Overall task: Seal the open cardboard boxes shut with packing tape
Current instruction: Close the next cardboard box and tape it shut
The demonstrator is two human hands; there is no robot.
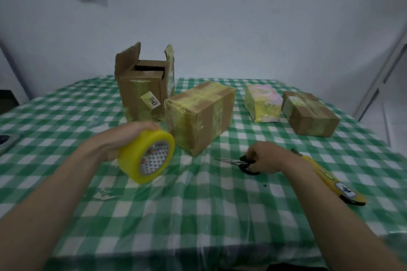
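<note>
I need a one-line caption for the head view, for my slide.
Left hand holds tape roll, right hand grips scissors; one box stands open.

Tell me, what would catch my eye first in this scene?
Probably the yellow tape roll gripped by the left hand at centre-left, above the green checked tablecloth. Next, the tall open box at the back, flaps up, beside three taped parcels to its right. The right hand holds black scissors lying on the cloth.
</note>
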